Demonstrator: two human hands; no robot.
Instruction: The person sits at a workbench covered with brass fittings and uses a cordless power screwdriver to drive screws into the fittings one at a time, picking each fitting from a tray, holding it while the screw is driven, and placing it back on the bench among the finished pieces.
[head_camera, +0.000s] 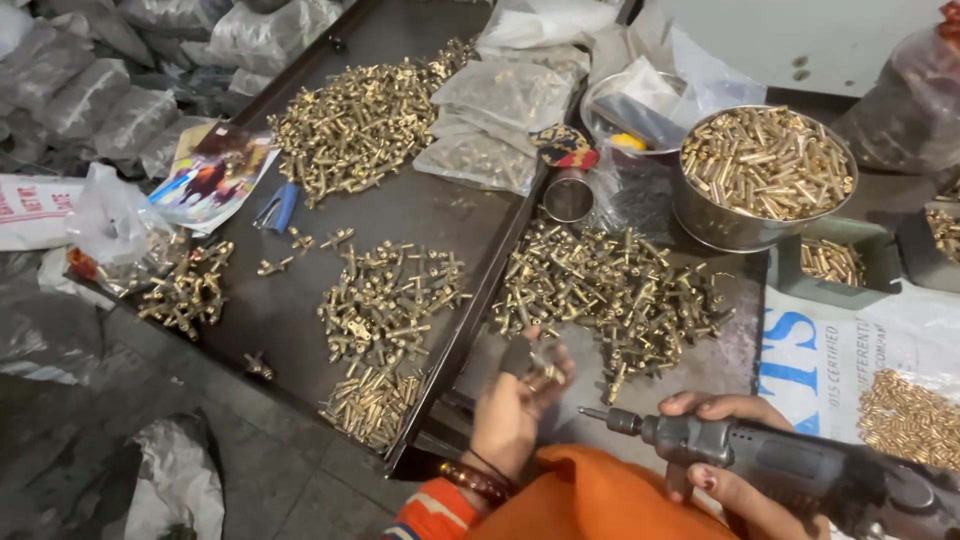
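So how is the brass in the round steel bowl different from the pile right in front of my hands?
The brass pieces in the steel bowl look like plain straight cylinders, heaped and held in by the bowl's wall; the pile on the dark tray holds branched, fitting-like pieces that lie spread out loose and flat. The bowl sits farther off; the pile lies just beyond the left hand. Both are shiny, brass-coloured and small.

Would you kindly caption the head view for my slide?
Left hand holds small brass fittings; right hand grips a grey electric screwdriver beside heaped brass parts.

Brass fittings (545, 368), grey power driver (770, 462)
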